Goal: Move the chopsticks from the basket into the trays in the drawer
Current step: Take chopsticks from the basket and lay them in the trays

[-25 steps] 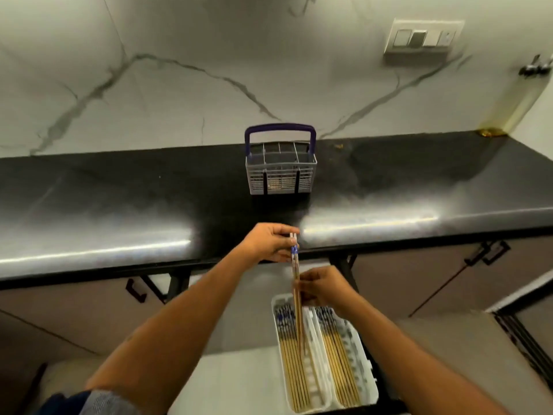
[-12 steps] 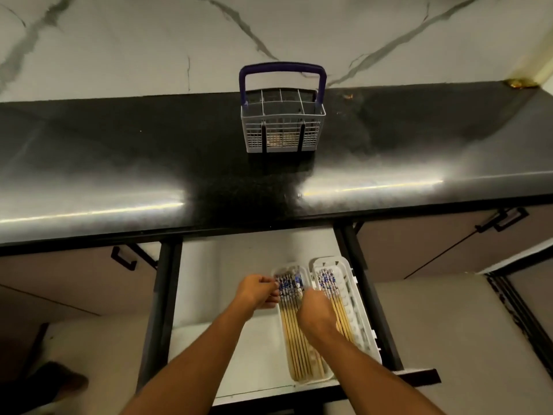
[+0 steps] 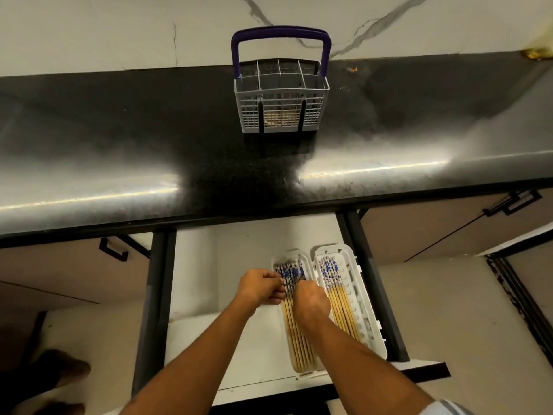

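Chopsticks [image 3: 294, 322] laid in left tray [image 3: 308, 260] of drawer [image 3: 194, 265]. Left hand [image 3: 261, 287] and right hand [image 3: 309, 301] seemingly pinched on upper ends. Risk: sticks crossed or knocked over rim if dropped unevenly. Basket [image 3: 281, 98] on bench [image 3: 119, 139].

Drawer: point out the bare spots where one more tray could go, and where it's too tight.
Free: the white drawer floor between the drawer's left rail and the left tray, and the strip behind both trays up to the counter edge. Crowded: the right tray sits close to the right rail, and both hands are over the left tray's chopsticks.
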`<act>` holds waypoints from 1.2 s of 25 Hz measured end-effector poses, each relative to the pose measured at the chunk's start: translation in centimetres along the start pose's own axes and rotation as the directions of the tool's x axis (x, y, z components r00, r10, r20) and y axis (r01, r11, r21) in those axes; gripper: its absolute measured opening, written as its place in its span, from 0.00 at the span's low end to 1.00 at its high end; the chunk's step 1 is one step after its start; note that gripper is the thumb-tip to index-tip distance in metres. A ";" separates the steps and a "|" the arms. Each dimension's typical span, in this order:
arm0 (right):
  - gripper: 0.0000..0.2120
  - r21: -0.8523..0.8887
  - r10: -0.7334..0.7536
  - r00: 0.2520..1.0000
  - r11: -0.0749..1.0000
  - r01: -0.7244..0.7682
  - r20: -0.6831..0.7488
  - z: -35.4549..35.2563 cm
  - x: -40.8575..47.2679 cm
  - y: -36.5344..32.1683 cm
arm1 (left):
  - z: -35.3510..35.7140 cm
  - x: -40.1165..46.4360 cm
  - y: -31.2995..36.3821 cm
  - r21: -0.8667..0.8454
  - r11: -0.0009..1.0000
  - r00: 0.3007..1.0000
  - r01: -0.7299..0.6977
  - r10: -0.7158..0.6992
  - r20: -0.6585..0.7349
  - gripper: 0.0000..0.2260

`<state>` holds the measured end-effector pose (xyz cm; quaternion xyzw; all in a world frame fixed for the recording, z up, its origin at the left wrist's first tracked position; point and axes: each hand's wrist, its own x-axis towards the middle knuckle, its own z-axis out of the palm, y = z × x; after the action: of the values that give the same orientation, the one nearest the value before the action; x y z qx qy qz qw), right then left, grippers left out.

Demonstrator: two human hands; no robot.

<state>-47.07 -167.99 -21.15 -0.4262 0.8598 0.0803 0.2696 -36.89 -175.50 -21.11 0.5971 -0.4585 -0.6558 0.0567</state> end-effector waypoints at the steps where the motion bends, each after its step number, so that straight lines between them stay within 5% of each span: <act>1: 0.08 -0.006 -0.005 1.000 1.000 0.005 0.003 0.1 0.0 -0.1 | 0.0 0.1 0.0 -0.004 1.000 1.000 0.003 -0.003 0.001 0.05; 30: 0.09 -0.036 -0.135 0.991 0.990 0.135 0.000 0.8 -0.7 0.5 | 0.0 -0.2 0.1 0.019 1.000 0.999 0.008 -0.008 -0.031 0.06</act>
<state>-46.79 -166.90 -21.45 -0.4884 0.8276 0.0768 0.2658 -36.87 -175.44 -20.92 0.6096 -0.4613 -0.6422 0.0556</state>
